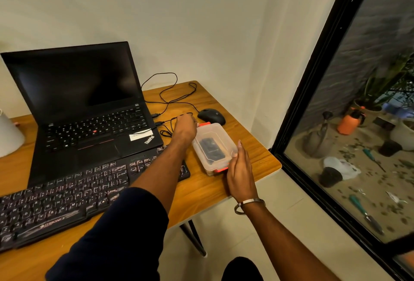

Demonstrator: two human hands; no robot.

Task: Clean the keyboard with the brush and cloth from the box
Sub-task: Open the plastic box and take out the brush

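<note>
A clear plastic box with orange latches lies on the wooden table, right of the black keyboard. Its lid is on, and a dark object shows through it; I cannot tell what it is. My left hand grips the box's far end by the orange latch. My right hand holds the near end, fingers over the other latch. The keyboard lies along the table's front, partly under my left forearm.
An open black laptop stands behind the keyboard, screen dark. A black mouse and loose cables lie beyond the box. A white object sits at the far left. The table's right edge is near the box; a glass door is at right.
</note>
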